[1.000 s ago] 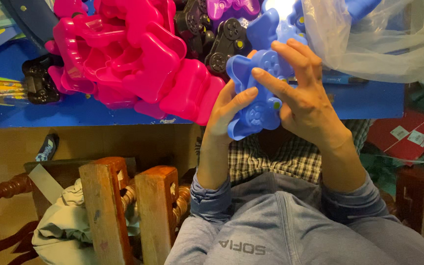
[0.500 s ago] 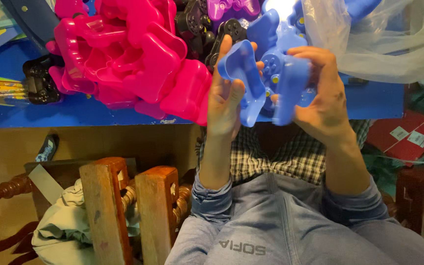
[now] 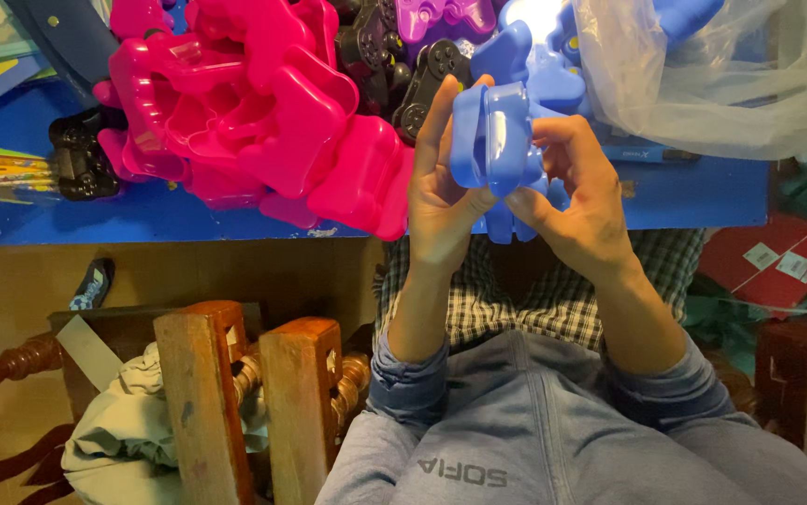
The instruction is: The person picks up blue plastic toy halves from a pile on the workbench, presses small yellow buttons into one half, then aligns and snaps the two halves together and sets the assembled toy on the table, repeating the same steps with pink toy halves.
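Edgewise: two blue shells held between both hands

Together, the left hand point(image 3: 441, 201) and right hand point(image 3: 576, 201) grip a pair of blue controller-shaped plastic shells point(image 3: 492, 140), fingers closed on either side. The shells stand on edge, long axis upright, above the blue worktop point(image 3: 693, 192). Pink shells point(image 3: 263, 122) lie heaped leftward, nearer the left hand.

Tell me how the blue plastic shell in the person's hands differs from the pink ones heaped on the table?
The blue shell is blue, while the pink shells are bright pink. The blue shell is held up on edge between the left hand and right hand; the pink shells lie untouched on the blue table. The blue shell is handled alone; the pink shells sit piled together. Both look like glossy moulded plastic shaped like game controllers.
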